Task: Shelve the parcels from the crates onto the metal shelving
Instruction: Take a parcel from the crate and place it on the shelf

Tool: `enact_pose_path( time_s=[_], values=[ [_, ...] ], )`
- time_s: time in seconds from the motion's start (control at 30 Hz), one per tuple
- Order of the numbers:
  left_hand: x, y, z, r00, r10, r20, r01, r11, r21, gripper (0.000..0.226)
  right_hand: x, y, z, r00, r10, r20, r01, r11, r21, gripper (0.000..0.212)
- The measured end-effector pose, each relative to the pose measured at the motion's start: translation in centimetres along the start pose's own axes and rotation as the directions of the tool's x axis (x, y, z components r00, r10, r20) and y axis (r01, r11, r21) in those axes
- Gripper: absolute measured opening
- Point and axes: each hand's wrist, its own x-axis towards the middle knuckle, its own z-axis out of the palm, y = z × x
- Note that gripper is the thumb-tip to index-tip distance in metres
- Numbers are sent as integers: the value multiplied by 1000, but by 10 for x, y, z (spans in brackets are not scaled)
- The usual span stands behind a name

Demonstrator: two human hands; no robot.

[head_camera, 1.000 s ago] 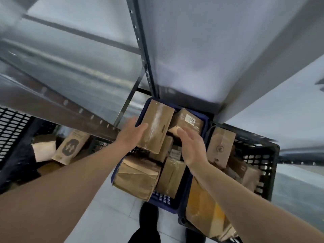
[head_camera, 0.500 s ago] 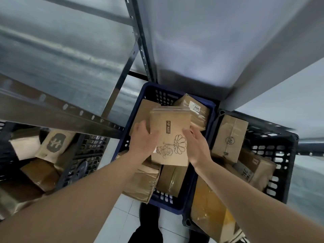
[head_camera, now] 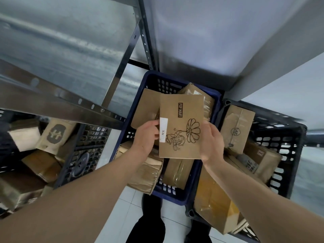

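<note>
Parcel up out of the crate

Left hand (head_camera: 146,135) and right hand (head_camera: 211,140) now grip the Pop Mart box (head_camera: 182,127) at frame centre, lifted above the blue crate (head_camera: 177,195), ready for shelving.

Left crate (head_camera: 84,155) cut off at edge — white label (head_camera: 163,130) print illegible

Two bare hands hold a flat brown cardboard parcel (head_camera: 181,126) with a flower drawing and the words POP MART. The left hand (head_camera: 146,135) grips its left edge by a white sticker. The right hand (head_camera: 211,142) grips its right edge. Under it sits a dark blue plastic crate (head_camera: 216,102) full of brown boxes. Grey metal shelving (head_camera: 70,109) stands above on the left.
</note>
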Motion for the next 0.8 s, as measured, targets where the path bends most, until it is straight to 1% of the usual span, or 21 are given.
enact_pose_path(
  time_s=[0.07,0.17,0.27,0.33,0.4,0.5,0.63,0.7,0.73,0.77,0.8],
  values=[
    [-6,3,7,999,-44,2,44,997,-65,30,-6,-2,-8,999,21,-48,-20,999,40,44],
    [-13,7,20,994,-105,24,107,978,-180,44,-12,-1,-21,991,62,-122,-51,995,91,54],
    [-16,8,29,996,-90,8,90,973,-213,54,-12,-2,-35,981,121,-154,-82,969,234,58],
    [-19,12,32,997,-77,20,80,969,-234,59,-9,-3,-45,975,182,-125,-133,937,324,56],
    [-21,16,34,996,-60,65,72,974,-215,67,-9,-6,-54,978,204,-44,-175,918,356,54],
    [-26,23,39,995,-19,101,36,984,-175,61,-10,-11,-67,976,209,55,-215,913,346,60],
    [-32,27,46,997,-31,66,42,984,-171,52,-16,-16,-83,980,184,70,-197,898,393,75],
    [-36,27,49,997,-43,64,54,982,-180,53,-19,-14,-88,984,168,59,-178,914,364,71],
    [-38,26,51,997,-41,67,52,983,-173,50,-20,-11,-90,986,159,50,-167,924,345,64],
    [-40,24,54,996,-36,78,47,987,-151,43,-21,-8,-91,988,150,29,-151,934,325,55],
    [-40,20,57,995,-32,100,41,995,-91,34,-20,-2,-93,989,146,17,-145,944,298,46]
  ],
)
